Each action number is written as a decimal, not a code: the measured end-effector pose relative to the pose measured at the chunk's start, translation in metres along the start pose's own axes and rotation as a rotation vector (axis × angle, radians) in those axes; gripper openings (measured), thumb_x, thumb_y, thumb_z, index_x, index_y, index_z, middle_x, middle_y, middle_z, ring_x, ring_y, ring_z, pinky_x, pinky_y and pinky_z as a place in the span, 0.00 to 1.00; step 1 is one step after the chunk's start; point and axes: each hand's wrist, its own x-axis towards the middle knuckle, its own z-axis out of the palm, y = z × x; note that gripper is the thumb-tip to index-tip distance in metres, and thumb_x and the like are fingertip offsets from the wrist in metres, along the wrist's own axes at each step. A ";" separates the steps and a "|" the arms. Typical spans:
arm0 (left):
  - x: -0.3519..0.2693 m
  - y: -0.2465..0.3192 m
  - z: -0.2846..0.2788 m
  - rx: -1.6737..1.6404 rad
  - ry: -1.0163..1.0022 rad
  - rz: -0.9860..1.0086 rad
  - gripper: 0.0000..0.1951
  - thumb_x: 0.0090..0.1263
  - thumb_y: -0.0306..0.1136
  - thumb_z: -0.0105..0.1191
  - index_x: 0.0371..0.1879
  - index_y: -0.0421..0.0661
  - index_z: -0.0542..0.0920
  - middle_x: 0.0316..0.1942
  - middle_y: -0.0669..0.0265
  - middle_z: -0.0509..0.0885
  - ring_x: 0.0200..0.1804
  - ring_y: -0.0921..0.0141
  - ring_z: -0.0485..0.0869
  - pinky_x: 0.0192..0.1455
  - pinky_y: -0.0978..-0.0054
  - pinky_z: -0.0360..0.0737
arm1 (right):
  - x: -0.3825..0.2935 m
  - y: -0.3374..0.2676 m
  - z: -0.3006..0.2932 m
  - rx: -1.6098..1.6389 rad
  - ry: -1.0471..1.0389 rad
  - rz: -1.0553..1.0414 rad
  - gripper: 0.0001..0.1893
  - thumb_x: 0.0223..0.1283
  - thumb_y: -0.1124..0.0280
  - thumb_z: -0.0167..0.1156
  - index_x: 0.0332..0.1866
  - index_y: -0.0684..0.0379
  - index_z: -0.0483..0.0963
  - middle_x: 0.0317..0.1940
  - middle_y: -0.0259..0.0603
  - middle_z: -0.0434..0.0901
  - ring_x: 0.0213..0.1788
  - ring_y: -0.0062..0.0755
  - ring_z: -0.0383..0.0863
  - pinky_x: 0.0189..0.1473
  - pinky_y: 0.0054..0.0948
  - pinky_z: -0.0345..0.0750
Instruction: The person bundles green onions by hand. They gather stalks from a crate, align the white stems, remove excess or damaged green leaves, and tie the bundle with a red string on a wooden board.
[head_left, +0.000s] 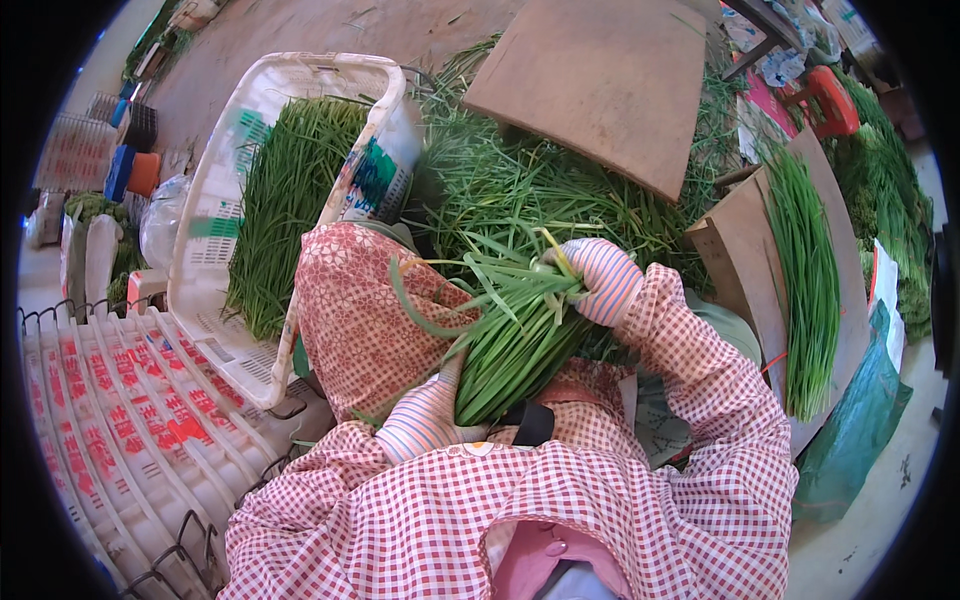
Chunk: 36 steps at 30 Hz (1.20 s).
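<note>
Both hands wear striped knit gloves and hold one bunch of long green leafy stalks, resembling garlic chives (499, 367), above the lap. My left hand (424, 416), low in the picture, grips the lower part of the bunch. Farther out, my right hand (600, 279) is closed around its other end, where leaves bend over and a yellowed one sticks up. Loose leaves (555, 180) lie in a heap beyond the hands. Similar stalks (300, 202) fill part of a white plastic basket (217, 315) on the left, and another bundle (806, 285) rests on a board at the right.
A wooden board (600, 82) stands over the leaf heap. White crates (135, 420) with red writing and metal handles are at lower left. At right are a wooden stand (750, 232), a green plastic bag (855, 442), a red stool (829, 105) and more greens.
</note>
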 end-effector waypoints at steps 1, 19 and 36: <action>-0.004 0.013 -0.005 0.117 -0.038 -0.190 0.60 0.46 0.20 0.68 0.75 0.56 0.38 0.64 0.58 0.73 0.64 0.64 0.73 0.62 0.70 0.72 | 0.000 0.003 -0.003 -0.034 -0.002 0.045 0.09 0.55 0.67 0.64 0.38 0.59 0.78 0.27 0.46 0.80 0.31 0.44 0.81 0.36 0.35 0.77; -0.016 0.033 -0.014 0.497 -0.106 -0.020 0.42 0.56 0.45 0.62 0.72 0.72 0.55 0.47 0.41 0.75 0.44 0.44 0.81 0.46 0.57 0.79 | 0.040 0.025 -0.066 0.072 -0.723 0.500 0.36 0.52 0.43 0.62 0.57 0.65 0.73 0.51 0.54 0.79 0.55 0.44 0.77 0.59 0.36 0.73; -0.019 0.021 -0.013 0.480 -0.076 0.139 0.38 0.59 0.35 0.63 0.70 0.64 0.60 0.48 0.47 0.77 0.41 0.52 0.83 0.45 0.62 0.80 | 0.026 0.083 -0.018 -0.434 -0.595 0.639 0.16 0.66 0.63 0.52 0.53 0.60 0.75 0.46 0.53 0.80 0.51 0.48 0.80 0.55 0.40 0.76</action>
